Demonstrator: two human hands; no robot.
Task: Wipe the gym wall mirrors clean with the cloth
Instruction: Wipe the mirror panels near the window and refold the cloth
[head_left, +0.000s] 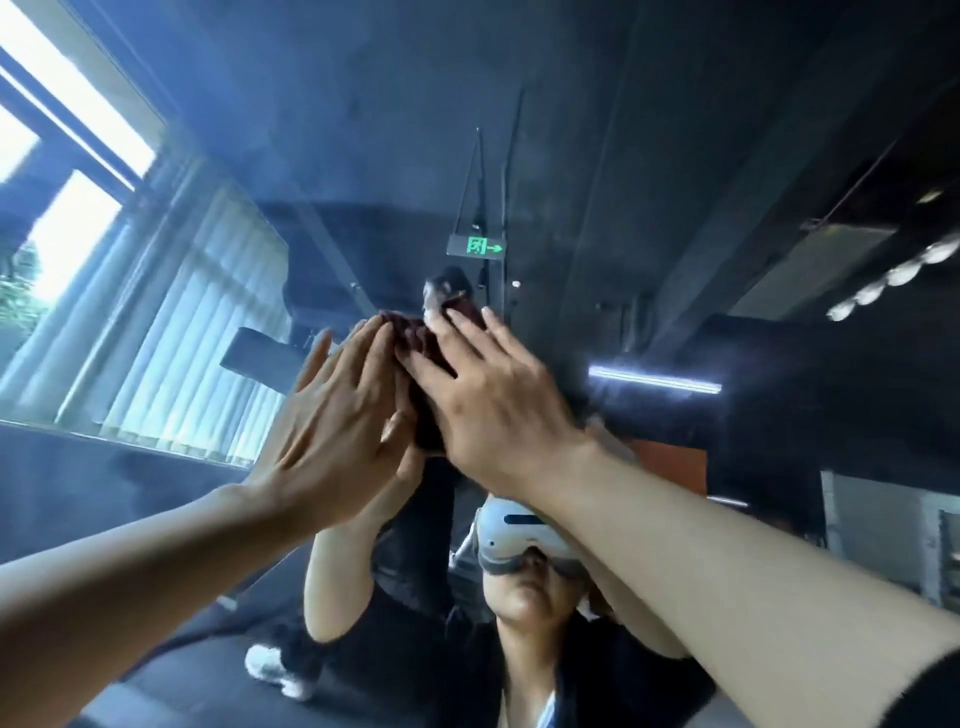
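The wall mirror (597, 182) fills the view and I look up at it from close by. Both arms reach high. A dark red cloth (423, 353) lies flat against the glass between my hands. My right hand (493, 400) presses on the cloth with straight, spread fingers. My left hand (337, 415) is beside it with straight fingers, its fingertips touching the cloth's left edge. Most of the cloth is hidden under the hands. The mirror shows my own reflection with raised arms and a white headset (511, 538).
Reflected in the glass are a bright window with vertical blinds (171, 332) at left, a green exit sign (475, 245), a strip light (654, 379) and dark ceiling ducts at right. A second person's legs and a white shoe (275, 670) also appear in the reflection.
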